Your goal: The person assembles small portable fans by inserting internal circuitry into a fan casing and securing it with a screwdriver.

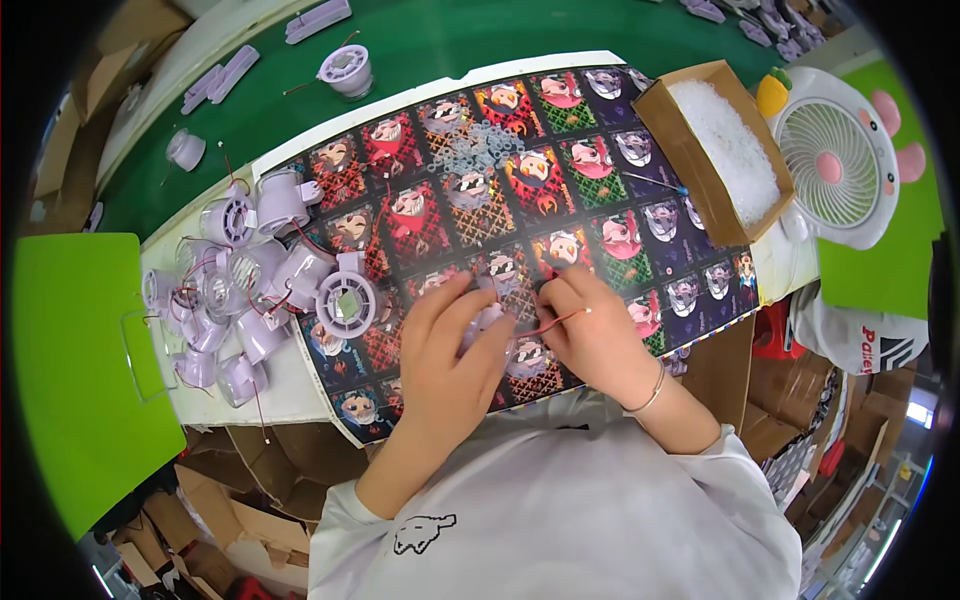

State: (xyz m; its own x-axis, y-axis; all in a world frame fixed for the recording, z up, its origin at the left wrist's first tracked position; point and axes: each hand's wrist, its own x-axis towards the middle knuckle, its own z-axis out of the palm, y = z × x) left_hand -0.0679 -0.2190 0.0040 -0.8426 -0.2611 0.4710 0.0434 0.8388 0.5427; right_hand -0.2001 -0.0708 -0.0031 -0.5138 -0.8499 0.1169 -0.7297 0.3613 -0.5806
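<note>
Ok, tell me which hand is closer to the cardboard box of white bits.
Right. The right hand sits below and left of the cardboard box, well apart from it; the left hand lies farther left still, beyond the right one.

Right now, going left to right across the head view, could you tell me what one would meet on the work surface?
Green panel → heap of lilac round housings → left hand → right hand → cardboard box of white bits → white desk fan.

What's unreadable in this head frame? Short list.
- Head view: pale part under the left hand, mostly covered by its fingers; shape unclear.
- Head view: red wire near the right hand; the inner end vanishes between the hands.
- Head view: box filling, too fine to identify.
- Head view: frame rim black, corners cut off.
</note>
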